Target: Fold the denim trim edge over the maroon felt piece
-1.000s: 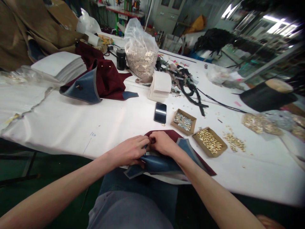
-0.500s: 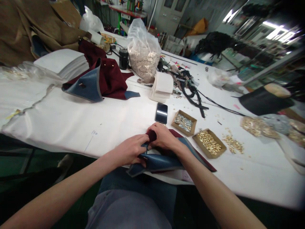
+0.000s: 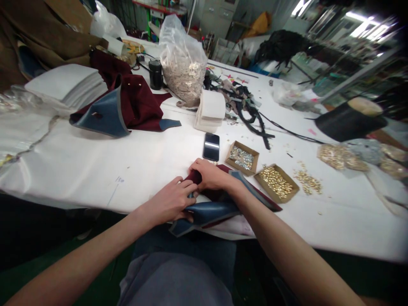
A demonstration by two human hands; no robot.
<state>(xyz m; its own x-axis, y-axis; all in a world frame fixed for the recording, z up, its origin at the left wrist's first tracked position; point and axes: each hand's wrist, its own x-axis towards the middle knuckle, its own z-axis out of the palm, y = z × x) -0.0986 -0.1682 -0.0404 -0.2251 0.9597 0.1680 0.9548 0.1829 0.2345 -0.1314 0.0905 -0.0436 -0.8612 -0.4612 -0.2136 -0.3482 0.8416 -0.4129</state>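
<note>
1. Blue-maroon piece (image 3: 216,210), lower ctr: smooth blue side, grey edging, folded; L hand (image 3: 174,199) & R hand (image 3: 208,175) grips both closed on it.
2. Beyond: flat blk phone (image 3: 211,146), cardbd tray (image 3: 237,167) w/ silver bits (image 3: 242,157), 2nd tray (image 3: 289,194) w/ gold bits (image 3: 276,182), ctr-R.
3. White worktop (image 3: 156,155): bare stretch ctr-L; blue tip (image 3: 181,228) juts past front edge.

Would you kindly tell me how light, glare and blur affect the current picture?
In the head view: a pale glare streak crosses the phone; ceiling lights are blown out; the right edge looks smeared; deep shadow lies below the white table; the maroon-and-blue piece at the left hand and right hand shows soft detail.
</note>
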